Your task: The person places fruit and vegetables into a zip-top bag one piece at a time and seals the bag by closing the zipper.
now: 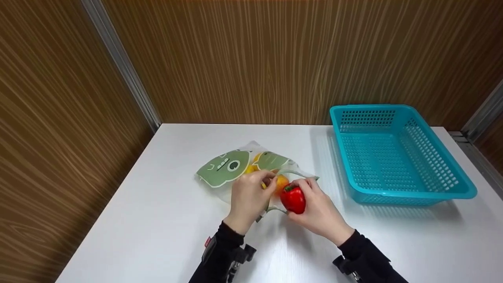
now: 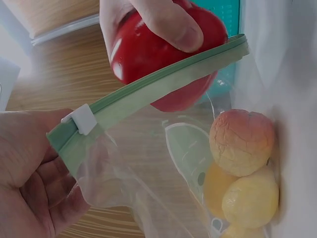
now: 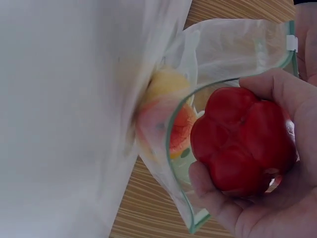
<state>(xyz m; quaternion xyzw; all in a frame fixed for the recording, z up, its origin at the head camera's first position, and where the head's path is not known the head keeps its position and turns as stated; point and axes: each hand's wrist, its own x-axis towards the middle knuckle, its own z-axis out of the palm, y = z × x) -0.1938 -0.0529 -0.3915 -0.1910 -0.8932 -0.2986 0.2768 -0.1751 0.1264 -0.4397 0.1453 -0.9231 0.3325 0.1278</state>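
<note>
A clear slider bag (image 1: pixel 222 169) with green cartoon printing lies on the white table, its green-edged mouth turned towards me. My left hand (image 1: pixel 250 196) pinches one end of that mouth, beside a white slider (image 2: pixel 84 119). In my right hand (image 1: pixel 323 212) is a red bell pepper (image 1: pixel 294 201), gripped between fingers and thumb at the open mouth. The left wrist view shows the pepper's lower part behind the clear bag wall. Inside the bag are a reddish-yellow peach (image 2: pixel 241 141) and several yellow round fruits (image 2: pixel 251 199). The left fingertips are partly hidden by the bag.
A turquoise perforated basket (image 1: pixel 408 194) stands on the table at the right, with nothing seen in it. Wood-patterned panels (image 1: pixel 251 59) rise behind the table (image 1: pixel 157 220) and along its left side.
</note>
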